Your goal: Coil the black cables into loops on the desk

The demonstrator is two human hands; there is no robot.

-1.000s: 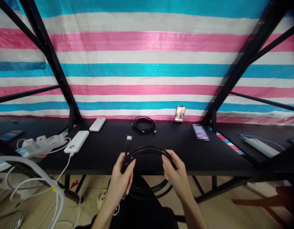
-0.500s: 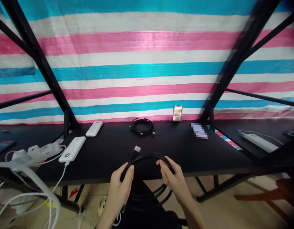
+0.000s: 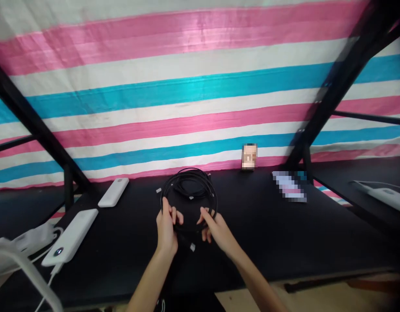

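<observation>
Between my hands is a coiled black cable (image 3: pixel 215 197), its loops held just over the black table. My left hand (image 3: pixel 167 223) is closed around the left side of the coil, thumb on top. The right side is gripped by my right hand (image 3: pixel 216 227), thumb pressed over the loops. A light metal plug (image 3: pixel 192 247) shows below the coil, and another light plug end (image 3: pixel 158 190) sticks out at its upper left. Behind and partly inside the held loops lies a second, thinner coiled black cable (image 3: pixel 190 196) on the table.
Two white power banks (image 3: pixel 113 193) (image 3: pixel 71 236) lie at the left, the nearer with a white cable plugged in. A blurred phone (image 3: pixel 289 186) lies at the right, and a small upright blurred item (image 3: pixel 249 157) stands at the back. Black frame posts (image 3: pixel 333 91) slope up on both sides.
Both hands have carried the coiled cable forward from the table's front edge to over the table, beside the thinner coil. The head view has tilted down and shifted.
</observation>
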